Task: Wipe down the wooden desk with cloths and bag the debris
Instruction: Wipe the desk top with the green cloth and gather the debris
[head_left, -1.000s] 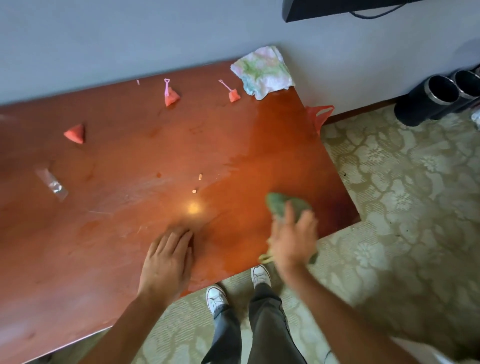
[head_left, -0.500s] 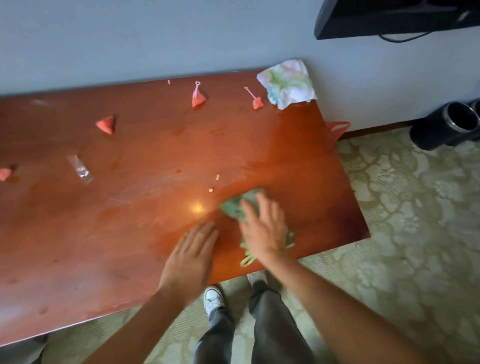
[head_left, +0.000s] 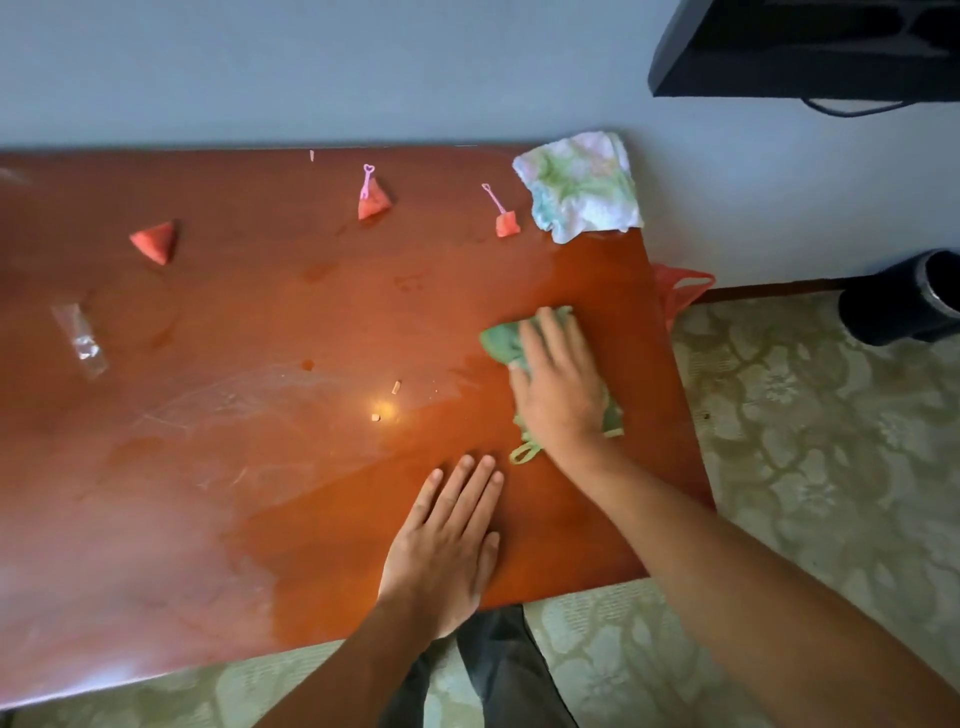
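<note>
Wiping the tabletop

Right hand presses flat, fingers straight, on the green cloth near the right edge; left hand rests flat, holding nothing; cloth likely soft, limp; best bunched from above.

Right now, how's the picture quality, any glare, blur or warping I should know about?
Head view: a bright glare spot sits on the wooden desk, mid-surface, near small crumbs; the desk's left part looks hazy and washed out; the right hand on the green cloth is slightly motion-blurred, while the left hand is sharper; the wide lens bows the desk's far edge.
</note>
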